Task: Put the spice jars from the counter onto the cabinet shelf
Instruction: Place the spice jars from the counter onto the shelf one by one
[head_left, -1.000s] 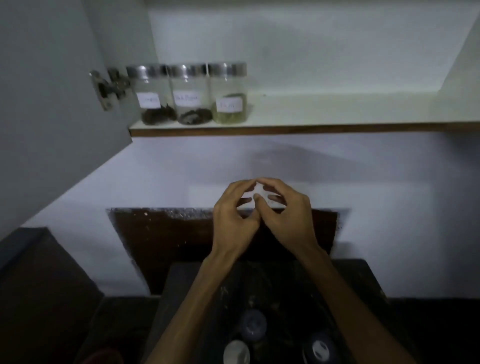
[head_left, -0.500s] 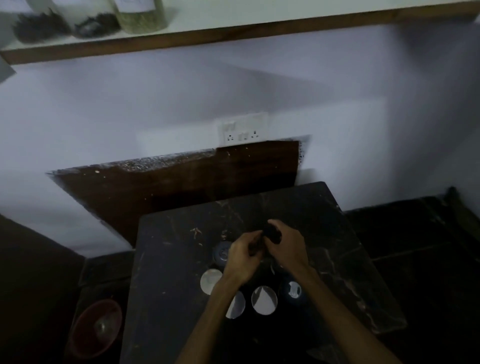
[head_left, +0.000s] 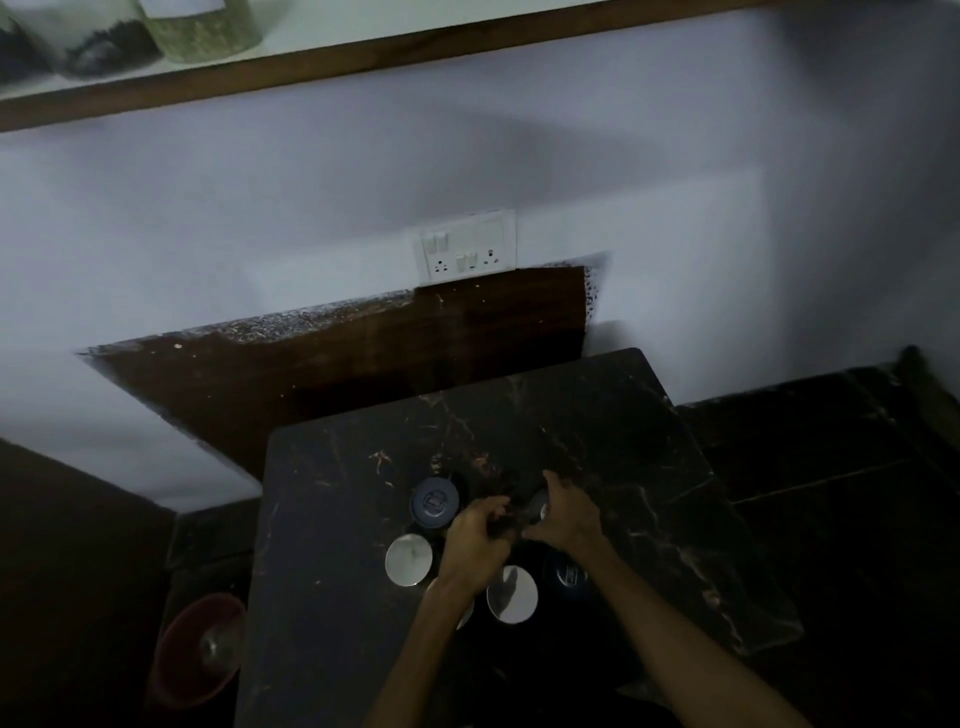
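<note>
Steel-lidded jars (head_left: 409, 559) crowd both hands, fingers (head_left: 558, 496) clamped on one jar (head_left: 536, 506).

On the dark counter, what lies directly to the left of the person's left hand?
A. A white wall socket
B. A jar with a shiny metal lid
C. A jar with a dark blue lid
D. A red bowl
B. The jar with a shiny metal lid stands on the counter just left of the left hand; the blue-lidded jar stands farther back.

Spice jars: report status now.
Both hands, left and right, close on one dark jar on the counter. Other jars crowd close; shelf above.
</note>
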